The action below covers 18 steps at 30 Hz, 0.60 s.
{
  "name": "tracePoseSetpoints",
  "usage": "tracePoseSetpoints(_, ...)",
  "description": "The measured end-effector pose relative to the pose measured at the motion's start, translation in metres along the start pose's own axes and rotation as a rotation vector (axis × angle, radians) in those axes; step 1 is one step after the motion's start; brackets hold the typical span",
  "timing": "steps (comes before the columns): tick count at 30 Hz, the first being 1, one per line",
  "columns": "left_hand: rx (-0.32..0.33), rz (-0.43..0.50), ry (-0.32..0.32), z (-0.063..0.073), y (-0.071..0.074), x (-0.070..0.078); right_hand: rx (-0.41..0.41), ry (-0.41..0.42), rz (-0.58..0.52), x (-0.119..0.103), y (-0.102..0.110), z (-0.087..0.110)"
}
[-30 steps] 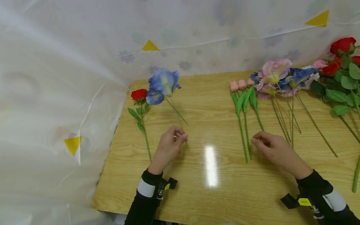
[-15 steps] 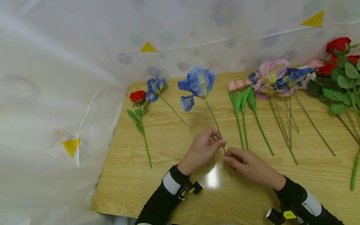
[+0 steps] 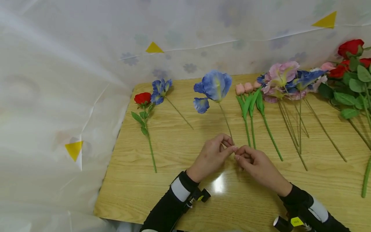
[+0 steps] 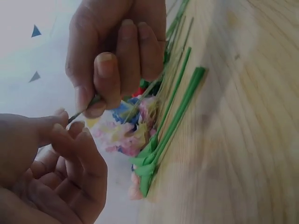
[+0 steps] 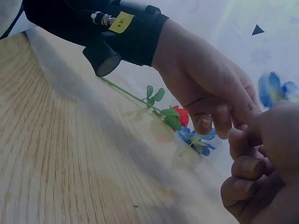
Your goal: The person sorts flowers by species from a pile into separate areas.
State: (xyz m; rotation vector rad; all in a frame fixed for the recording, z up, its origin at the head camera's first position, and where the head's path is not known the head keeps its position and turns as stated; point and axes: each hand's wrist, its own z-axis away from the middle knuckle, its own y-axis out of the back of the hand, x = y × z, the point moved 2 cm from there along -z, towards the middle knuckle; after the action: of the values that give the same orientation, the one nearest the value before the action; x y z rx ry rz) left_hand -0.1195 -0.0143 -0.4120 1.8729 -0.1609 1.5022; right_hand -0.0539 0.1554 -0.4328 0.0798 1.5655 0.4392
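Note:
A blue artificial iris (image 3: 215, 85) is held up over the middle of the table, its bloom away from me and its stem tilted. Near the stem's lower end, my left hand (image 3: 211, 157) pinches it between thumb and fingers. Just to the right, my right hand (image 3: 258, 166) pinches the stem's end, the fingertips of both hands nearly meeting. The left wrist view shows a short piece of the stem (image 4: 80, 113) between the two pinches. In the right wrist view the hands hide the stem, and part of the blue bloom (image 5: 275, 88) appears behind them.
Left on the table (image 3: 130, 193) lie a red rose (image 3: 143, 98) and another blue iris (image 3: 161, 91). Pink tulips (image 3: 248, 87) lie right of the held flower. Beyond them are pink and blue flowers (image 3: 281, 74) and red roses (image 3: 350, 48). Pale sheeting (image 3: 203, 32) hangs behind.
My left hand has lifted the iris from beside the other blue one and carried it right. My right hand has come left from near the tulips and now pinches the stem.

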Motion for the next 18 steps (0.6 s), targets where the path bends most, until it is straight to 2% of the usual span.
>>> tracePoseSetpoints(4,0.020,-0.053,0.047,0.002,0.011,-0.004,0.071,0.033,0.009,0.008,0.011,0.004)
tracePoseSetpoints(7,0.058,-0.114,0.076,0.006,0.029,-0.014,0.173,0.056,0.071,0.015,0.032,0.007)
tracePoseSetpoints(9,0.110,-0.164,0.090,0.011,0.045,-0.022,0.264,0.046,0.145,0.019,0.054,0.010)
tracePoseSetpoints(11,0.179,-0.236,0.121,0.017,0.061,-0.030,0.358,0.020,0.215,0.022,0.078,0.013)
tracePoseSetpoints(14,0.272,-0.296,0.186,0.027,0.083,-0.041,0.462,-0.044,0.300,0.029,0.114,0.017)
tracePoseSetpoints(16,0.323,-0.323,0.228,0.034,0.096,-0.048,0.500,-0.093,0.341,0.033,0.132,0.021)
tracePoseSetpoints(18,0.359,-0.341,0.263,0.040,0.106,-0.055,0.502,-0.135,0.389,0.038,0.145,0.024)
